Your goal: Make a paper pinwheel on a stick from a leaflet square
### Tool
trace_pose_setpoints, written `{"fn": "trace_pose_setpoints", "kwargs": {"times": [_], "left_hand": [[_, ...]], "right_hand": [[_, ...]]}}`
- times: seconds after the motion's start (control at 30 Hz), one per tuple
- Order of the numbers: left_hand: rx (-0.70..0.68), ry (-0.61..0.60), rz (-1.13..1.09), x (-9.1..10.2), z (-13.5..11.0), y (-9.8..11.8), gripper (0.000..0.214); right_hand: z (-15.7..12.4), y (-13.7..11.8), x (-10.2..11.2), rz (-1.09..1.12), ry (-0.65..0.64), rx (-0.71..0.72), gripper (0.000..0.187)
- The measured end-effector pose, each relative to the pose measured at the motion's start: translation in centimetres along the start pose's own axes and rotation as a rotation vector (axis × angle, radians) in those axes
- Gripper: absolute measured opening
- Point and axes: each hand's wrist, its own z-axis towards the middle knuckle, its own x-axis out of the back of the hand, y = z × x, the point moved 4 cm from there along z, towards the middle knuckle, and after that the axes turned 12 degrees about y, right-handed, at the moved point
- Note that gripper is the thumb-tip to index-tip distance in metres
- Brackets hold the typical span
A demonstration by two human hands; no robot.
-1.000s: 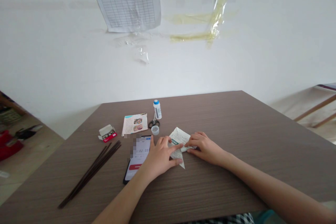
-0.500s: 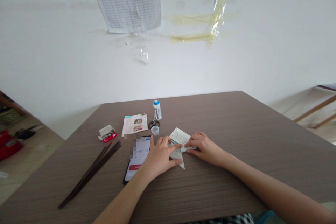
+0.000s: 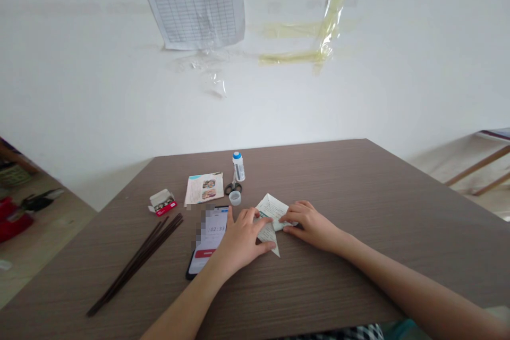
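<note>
Closely paired, the left hand (image 3: 239,241) lay spread with its fingers and thumb on a folded printed paper (image 3: 271,211), while the right hand (image 3: 309,226) curled against that paper's right corner; whether it pinched, I couldn't tell. The pointed fold sat on a brown wood-grain table (image 3: 358,186), just right of a smartphone (image 3: 207,239) showing a timer. Scissors (image 3: 233,188), a glue bottle (image 3: 238,167) and a small cap (image 3: 235,198) stood beyond.

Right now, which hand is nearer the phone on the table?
Left. The left hand is at the phone's edge; the right hand sits farther off, past the folded paper.
</note>
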Motion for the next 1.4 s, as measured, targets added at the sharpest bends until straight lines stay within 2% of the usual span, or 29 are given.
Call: {"fn": "trace_pose_setpoints", "kwargs": {"times": [0.17, 0.43, 0.53, 0.67, 0.83, 0.9, 1.0, 1.07, 1.13, 1.4], "left_hand": [[0.019, -0.015, -0.024, -0.1, 0.1, -0.3, 0.069], [0.055, -0.117, -0.062, 0.7, 0.2, -0.5, 0.07], [0.023, -0.119, -0.072, 0.5, -0.1, -0.8, 0.08], [-0.025, -0.044, -0.062, 0.3, -0.5, -1.0, 0.087], [-0.003, -0.047, 0.02, 0.4, -0.2, -1.2, 0.093], [0.023, 0.01, 0.049, 0.8, 0.1, -1.3, 0.083], [0.057, 0.097, 0.053, 1.2, 0.3, -1.3, 0.063], [0.065, 0.111, 0.026, 1.1, 0.2, -1.1, 0.049], [0.066, 0.095, -0.006, 0.8, 0.1, -0.7, 0.04], [0.066, 0.086, -0.033, -0.3, -0.5, 1.3, 0.05]], "right_hand": [[-0.1, -0.1, 0.3, 0.049, 0.042, 0.005, 0.021], [-0.1, 1.4, 0.4, 0.032, 0.139, -0.03, 0.028], [0.0, 2.0, 0.2, 0.03, 0.111, -0.064, 0.035], [-0.2, 2.8, -0.4, 0.027, 0.043, -0.073, 0.054], [-0.6, 3.2, -1.1, -0.034, -0.068, -0.066, 0.074], [-0.5, 2.9, -1.0, -0.063, -0.084, -0.057, 0.069], [-0.3, 2.1, -0.2, -0.096, -0.072, -0.042, 0.049], [-0.2, 1.7, 0.4, -0.123, -0.044, -0.053, 0.038], [-0.2, 1.6, 0.7, -0.14, -0.02, -0.076, 0.038], [-0.2, 3.0, 0.1, -0.032, 0.031, -0.075, 0.036]]}}
